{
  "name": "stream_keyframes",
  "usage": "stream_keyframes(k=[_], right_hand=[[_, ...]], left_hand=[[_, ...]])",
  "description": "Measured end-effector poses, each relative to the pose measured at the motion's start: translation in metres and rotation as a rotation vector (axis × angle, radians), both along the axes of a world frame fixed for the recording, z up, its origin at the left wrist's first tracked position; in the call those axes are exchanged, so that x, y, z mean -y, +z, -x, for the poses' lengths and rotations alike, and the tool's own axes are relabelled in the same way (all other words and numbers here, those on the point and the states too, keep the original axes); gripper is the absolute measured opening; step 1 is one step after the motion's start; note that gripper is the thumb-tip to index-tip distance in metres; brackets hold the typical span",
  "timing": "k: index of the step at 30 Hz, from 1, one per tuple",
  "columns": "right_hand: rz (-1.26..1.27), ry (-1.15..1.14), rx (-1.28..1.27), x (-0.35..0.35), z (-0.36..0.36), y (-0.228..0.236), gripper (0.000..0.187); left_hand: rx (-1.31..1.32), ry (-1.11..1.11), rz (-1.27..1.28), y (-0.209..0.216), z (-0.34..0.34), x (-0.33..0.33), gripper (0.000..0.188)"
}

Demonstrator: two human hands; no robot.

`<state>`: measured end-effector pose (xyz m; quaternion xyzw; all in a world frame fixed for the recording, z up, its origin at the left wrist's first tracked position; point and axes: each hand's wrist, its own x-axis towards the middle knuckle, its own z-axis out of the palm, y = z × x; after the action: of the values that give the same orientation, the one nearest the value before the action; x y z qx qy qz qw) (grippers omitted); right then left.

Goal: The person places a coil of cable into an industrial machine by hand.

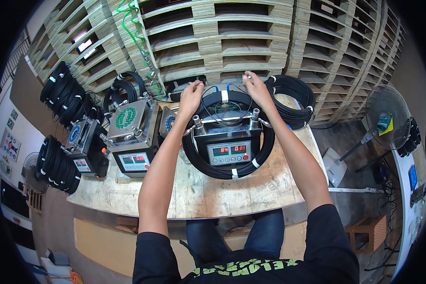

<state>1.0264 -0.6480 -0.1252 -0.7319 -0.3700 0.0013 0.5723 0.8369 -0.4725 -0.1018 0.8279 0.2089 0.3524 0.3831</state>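
A large coil of black cable, bound with white ties, hangs around a press-like machine with a red digital display. My left hand is raised at the coil's upper left, its fingers pinched on a thin black cable end. At the upper right, my right hand pinches another thin end, with a small pale piece at its fingertips. Between my hands, the thin cable loops down in front of the coil's top. Two blue connectors show behind it. The exact tips in my fingers are too small to make out.
Two similar machines with green and blue connector rings stand left on the wooden table. More black coils lie to the right and hang at the left. Stacked pallets rise behind; a standing fan is at the right.
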Motion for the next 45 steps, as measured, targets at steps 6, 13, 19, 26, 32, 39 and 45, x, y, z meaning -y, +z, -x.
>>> stream_keyframes(k=[6,13,19,26,32,39,45], right_hand=[[-0.027,0.05,0.039,0.002,-0.003,-0.003,0.044],[-0.048,0.071,0.003,0.002,0.0,-0.002,0.046],[-0.021,0.041,-0.017,0.004,0.006,0.003,0.05],[-0.001,0.045,-0.01,0.005,0.003,0.002,0.049],[0.002,0.076,0.003,0.005,0.002,0.002,0.046],[0.019,0.016,-0.004,0.004,0.006,0.006,0.049],[0.058,-0.005,-0.013,0.006,0.017,0.014,0.052]], left_hand=[[-0.051,0.023,0.012,0.001,0.0,-0.001,0.045],[-0.037,0.003,0.004,0.001,0.002,-0.001,0.043],[-0.036,0.009,-0.023,-0.001,0.001,-0.004,0.041],[-0.047,0.024,-0.029,-0.003,0.0,-0.006,0.04],[-0.06,0.031,-0.042,-0.002,0.001,-0.004,0.04],[-0.002,-0.002,-0.004,-0.003,-0.001,-0.004,0.039],[-0.006,-0.004,0.012,-0.002,0.004,-0.003,0.039]])
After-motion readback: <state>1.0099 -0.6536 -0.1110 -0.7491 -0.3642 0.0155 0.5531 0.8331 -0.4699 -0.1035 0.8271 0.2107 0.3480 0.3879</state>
